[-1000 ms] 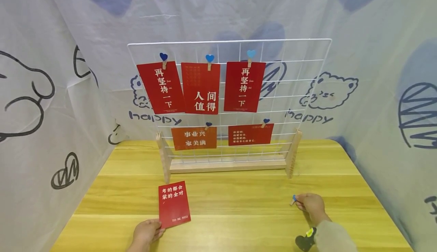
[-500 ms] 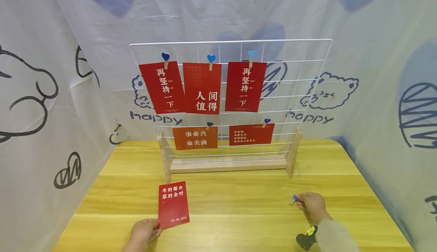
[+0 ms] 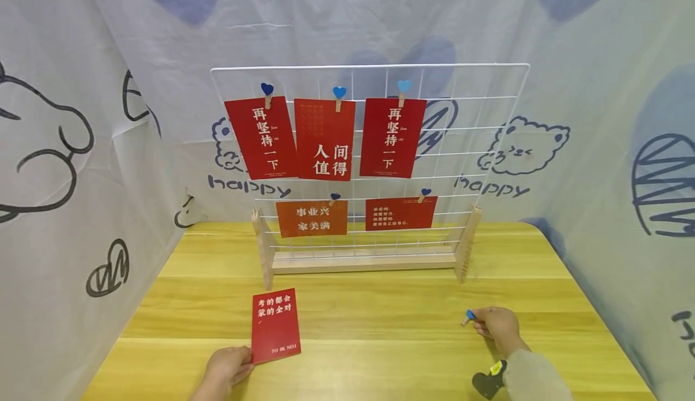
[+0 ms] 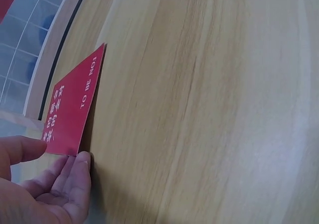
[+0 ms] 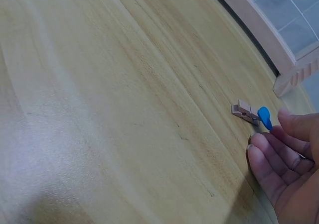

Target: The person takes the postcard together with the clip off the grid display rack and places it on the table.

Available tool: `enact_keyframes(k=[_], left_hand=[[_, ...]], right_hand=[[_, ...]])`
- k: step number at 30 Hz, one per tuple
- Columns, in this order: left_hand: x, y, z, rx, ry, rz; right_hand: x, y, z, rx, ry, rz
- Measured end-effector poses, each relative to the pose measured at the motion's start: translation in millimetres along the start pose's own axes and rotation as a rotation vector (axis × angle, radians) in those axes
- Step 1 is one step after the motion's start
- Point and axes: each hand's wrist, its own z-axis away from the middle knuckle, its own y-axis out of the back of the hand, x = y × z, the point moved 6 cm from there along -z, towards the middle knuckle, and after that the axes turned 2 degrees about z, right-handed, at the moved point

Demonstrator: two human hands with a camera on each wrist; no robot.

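Note:
My left hand (image 3: 228, 365) pinches a red card (image 3: 275, 325) with white Chinese characters by its lower left corner. In the left wrist view the card (image 4: 75, 102) is tilted, its lower edge above the wooden table. At the right, my right hand (image 3: 499, 328) holds a small wooden clothespin (image 5: 244, 111) by its blue heart (image 5: 264, 118), between thumb and fingers. Behind both hands stands a white wire grid rack (image 3: 461, 128) on a wooden base. Red cards, such as the top right card (image 3: 393, 138), and an orange card (image 3: 312, 219) hang there from heart clothespins.
The rack's wooden base (image 3: 364, 263) has a left foot (image 3: 263, 250) and a right foot (image 3: 467, 247). A dark object with a yellow tag (image 3: 490, 380) is beside the right wrist. Cartoon-print cloth (image 3: 592, 57) surrounds the wooden table (image 3: 380, 322).
The left hand has shifted slightly left with the red card. The right hand stays almost still with the clothespin. The rack appears a little further right in the head view.

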Motion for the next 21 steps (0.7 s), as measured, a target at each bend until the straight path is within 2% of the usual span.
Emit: enact_keyframes(k=[6, 14, 21], left_hand=[[3.2, 0.6, 1.6, -0.025, 0.004, -0.013], [3.0, 3.6, 2.2, -0.05, 0.043, -0.03], [2.1, 1.2, -1.3, -0.106, 0.029, -0.051]], right_hand=[[0.2, 1.3, 0.5, 0.006, -0.011, -0.028], [2.4, 3.1, 0.6, -0.002, 0.0, 0.009], [1.5, 5.5, 2.0, 0.001, -0.001, 0.038]])
